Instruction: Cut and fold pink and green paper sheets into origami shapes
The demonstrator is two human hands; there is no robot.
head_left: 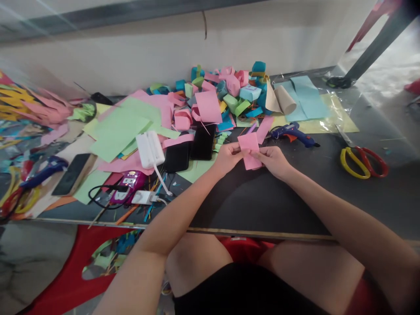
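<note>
A small pink piece of paper (248, 142) is held in front of me over the dark tabletop, and it looks folded. My left hand (230, 156) pinches its left side, with the thumb lying across the front. From the right, my right hand (271, 160) grips the same paper, its thumb close to the left one. Just behind the hands lies a pink paper strip (264, 127). A blue glue gun (293, 133) rests beyond my right hand. Two dark phones, one of them this black phone (203, 142), lie left of the paper.
Curled paper pieces (231, 89) are heaped by the wall, beside a cardboard tube (285, 99). Scissors (364, 161) with yellow and red handles lie at right. Green paper sheets (123, 124), a white power bank (150, 149) and a purple device (129, 183) cover the left side.
</note>
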